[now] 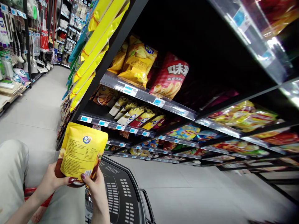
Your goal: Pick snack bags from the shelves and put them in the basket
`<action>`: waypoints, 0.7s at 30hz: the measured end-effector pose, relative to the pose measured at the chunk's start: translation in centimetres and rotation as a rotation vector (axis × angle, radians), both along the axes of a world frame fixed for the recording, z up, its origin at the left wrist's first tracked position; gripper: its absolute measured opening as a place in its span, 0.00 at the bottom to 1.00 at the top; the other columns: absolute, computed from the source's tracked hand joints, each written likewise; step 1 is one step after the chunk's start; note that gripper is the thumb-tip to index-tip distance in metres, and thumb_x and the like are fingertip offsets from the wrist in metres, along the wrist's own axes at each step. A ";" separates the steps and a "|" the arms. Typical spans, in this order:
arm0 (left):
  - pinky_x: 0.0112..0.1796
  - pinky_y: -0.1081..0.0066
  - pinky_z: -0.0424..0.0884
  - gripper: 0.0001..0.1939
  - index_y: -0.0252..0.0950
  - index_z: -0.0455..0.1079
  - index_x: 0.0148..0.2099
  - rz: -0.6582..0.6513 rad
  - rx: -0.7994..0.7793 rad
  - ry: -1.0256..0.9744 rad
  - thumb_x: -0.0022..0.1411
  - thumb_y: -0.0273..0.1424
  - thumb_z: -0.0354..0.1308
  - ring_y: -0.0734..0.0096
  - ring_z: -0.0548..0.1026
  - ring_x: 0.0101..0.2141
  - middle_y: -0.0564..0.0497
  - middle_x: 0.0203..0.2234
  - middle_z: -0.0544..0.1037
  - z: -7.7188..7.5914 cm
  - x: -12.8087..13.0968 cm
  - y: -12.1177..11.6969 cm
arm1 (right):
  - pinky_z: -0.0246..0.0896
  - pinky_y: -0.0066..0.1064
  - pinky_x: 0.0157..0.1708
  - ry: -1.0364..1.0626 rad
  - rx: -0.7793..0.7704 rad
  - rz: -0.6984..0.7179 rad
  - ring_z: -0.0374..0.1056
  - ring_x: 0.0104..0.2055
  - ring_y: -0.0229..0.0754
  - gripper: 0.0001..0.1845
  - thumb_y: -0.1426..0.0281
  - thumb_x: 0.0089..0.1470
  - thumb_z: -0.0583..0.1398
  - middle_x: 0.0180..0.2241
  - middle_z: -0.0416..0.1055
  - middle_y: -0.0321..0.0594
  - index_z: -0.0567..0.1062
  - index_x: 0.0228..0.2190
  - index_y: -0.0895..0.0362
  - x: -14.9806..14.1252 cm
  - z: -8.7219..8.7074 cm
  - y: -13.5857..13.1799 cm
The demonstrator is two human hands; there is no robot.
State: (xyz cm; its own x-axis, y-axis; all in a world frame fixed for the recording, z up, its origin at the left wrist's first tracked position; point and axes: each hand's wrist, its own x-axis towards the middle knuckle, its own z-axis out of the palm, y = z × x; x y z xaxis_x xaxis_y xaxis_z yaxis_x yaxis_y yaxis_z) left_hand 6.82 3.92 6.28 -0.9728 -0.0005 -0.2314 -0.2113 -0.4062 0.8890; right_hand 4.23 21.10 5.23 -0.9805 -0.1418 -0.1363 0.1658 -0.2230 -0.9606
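Beside shelves (144, 95) and basket (119, 199), left grip (51, 179) and right grip (97, 183) pinch a yellow pouch (80, 149)

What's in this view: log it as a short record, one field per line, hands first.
Left hand: grips the lower left of the pouch, thumb on the printed side
Right hand: grips the lower right, thumb likewise
Held item: yellow-and-brown snack pouch, text side showing, barcode near the bottom
Upper shelf: yellow potato chip bags, red snack bag
Shelf below: packs with fries pictured
Below the hands: black slotted shopping basket
Across the aisle: kitchen utensils
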 end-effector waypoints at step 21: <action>0.53 0.59 0.72 0.46 0.43 0.50 0.67 0.207 -0.015 0.099 0.51 0.40 0.68 0.52 0.69 0.57 0.40 0.62 0.65 -1.5 0.4 1.3 | 0.72 0.42 0.45 0.067 0.147 -0.164 0.75 0.44 0.53 0.29 0.63 0.41 0.70 0.44 0.78 0.50 0.72 0.45 0.59 0.5 1.1 -1.4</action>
State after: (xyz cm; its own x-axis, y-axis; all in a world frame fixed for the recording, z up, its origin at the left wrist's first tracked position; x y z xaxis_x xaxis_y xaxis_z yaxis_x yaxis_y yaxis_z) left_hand 7.26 5.26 4.77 -0.9696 -0.2055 -0.1329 -0.0357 -0.4181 0.9077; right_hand 4.70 19.74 6.32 -0.9963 0.0373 -0.0779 0.0739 -0.0987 -0.9924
